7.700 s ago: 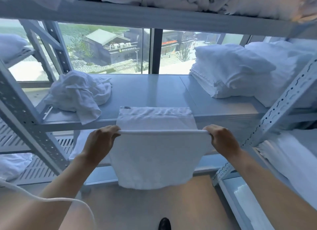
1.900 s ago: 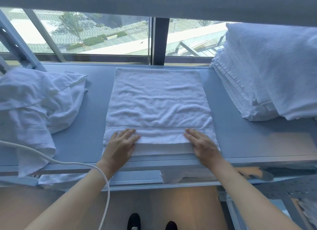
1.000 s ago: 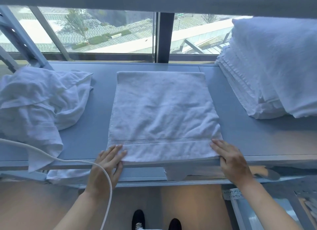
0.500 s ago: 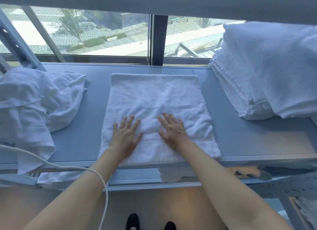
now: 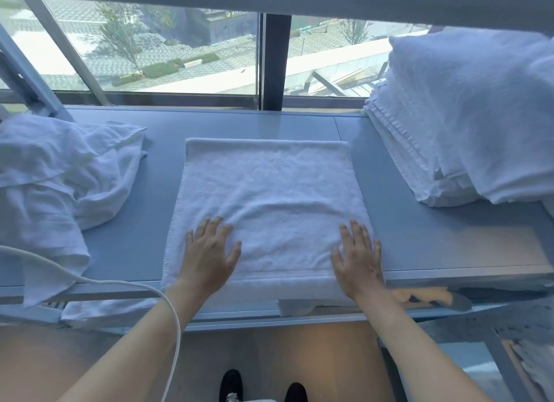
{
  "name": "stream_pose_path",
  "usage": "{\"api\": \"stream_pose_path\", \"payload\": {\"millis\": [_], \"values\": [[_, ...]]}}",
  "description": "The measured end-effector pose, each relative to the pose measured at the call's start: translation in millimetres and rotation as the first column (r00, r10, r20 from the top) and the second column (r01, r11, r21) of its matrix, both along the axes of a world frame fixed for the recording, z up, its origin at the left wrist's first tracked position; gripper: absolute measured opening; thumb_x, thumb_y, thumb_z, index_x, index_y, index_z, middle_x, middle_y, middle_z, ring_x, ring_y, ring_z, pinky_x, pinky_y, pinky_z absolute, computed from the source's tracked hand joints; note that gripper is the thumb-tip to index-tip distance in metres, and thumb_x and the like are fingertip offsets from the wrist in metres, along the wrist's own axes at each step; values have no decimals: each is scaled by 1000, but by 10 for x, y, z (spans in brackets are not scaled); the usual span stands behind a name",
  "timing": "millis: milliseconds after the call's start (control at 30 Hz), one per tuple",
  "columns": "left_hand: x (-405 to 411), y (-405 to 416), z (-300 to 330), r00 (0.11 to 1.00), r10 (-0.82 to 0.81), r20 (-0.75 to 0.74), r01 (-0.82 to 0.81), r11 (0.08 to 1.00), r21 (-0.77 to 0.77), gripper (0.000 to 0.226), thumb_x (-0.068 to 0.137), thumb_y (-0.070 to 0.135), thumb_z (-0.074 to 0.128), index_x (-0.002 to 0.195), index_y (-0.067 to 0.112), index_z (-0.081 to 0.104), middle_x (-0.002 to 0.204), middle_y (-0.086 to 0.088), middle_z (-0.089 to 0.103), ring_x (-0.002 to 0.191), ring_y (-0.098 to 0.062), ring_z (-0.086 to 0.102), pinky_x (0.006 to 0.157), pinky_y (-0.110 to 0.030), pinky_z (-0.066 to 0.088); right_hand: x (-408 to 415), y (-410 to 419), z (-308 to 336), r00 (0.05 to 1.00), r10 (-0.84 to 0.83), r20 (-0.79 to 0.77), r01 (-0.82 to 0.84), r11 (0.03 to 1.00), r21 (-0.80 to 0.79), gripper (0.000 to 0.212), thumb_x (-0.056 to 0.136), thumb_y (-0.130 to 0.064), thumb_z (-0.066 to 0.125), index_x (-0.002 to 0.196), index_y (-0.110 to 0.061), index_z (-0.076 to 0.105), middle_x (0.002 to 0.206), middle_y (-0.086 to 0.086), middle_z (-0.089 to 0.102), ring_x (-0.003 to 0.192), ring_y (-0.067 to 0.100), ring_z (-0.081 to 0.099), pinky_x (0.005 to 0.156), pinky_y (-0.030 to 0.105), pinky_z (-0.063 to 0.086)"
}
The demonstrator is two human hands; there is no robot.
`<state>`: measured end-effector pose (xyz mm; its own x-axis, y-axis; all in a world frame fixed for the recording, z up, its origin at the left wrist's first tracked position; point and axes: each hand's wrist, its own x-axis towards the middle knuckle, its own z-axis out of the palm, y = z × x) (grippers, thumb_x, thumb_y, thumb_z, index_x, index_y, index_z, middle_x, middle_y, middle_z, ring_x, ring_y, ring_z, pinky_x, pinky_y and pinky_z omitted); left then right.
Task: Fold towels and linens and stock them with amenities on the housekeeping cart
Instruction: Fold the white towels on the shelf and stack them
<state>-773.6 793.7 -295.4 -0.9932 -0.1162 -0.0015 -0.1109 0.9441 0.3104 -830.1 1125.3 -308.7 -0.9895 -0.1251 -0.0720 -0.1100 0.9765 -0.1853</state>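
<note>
From the head view, I saw the folded white towel (image 5: 269,210) lying flat in the middle of the grey shelf (image 5: 419,246), its long axis running from the near edge toward the window (image 5: 180,48), the near hem hanging just over the shelf's front lip. My left hand (image 5: 208,257) lay palm-down on the towel's near left part, fingers (image 5: 209,228) straight and spread, gripping nothing. My right hand (image 5: 358,263) pressed flat on the towel's near right corner, fingers likewise straight and spread, holding nothing. Left of the towel sat a crumpled white linen heap (image 5: 57,186); right of the towel stood a stack of folded linens (image 5: 467,126). A white cable (image 5: 126,284) crossed my left forearm. I could read no label or writing on the towel.
</note>
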Motion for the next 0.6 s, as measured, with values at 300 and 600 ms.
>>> {"api": "stream_pose_path", "payload": {"millis": [300,600], "values": [[-697,-65,-111,990,-93,105,104,989,-109,64,103,56,24,162,34,15,172,4,8,158,-24,4,124,-56,4,-909,-993,177,936,349,53,-343,934,-95,64,105,-41,43,163,-26,22,173,-2,10,159,21,7,126,48,10],[-282,57,-133,991,-63,116,73,994,-85,65,105,56,26,163,34,8,172,6,-1,158,-21,-4,126,-51,-2,-863,-194,15,990,142,17,-140,987,-75,61,107,-42,37,164,-27,20,173,-5,7,158,15,6,127,40,4]]}}
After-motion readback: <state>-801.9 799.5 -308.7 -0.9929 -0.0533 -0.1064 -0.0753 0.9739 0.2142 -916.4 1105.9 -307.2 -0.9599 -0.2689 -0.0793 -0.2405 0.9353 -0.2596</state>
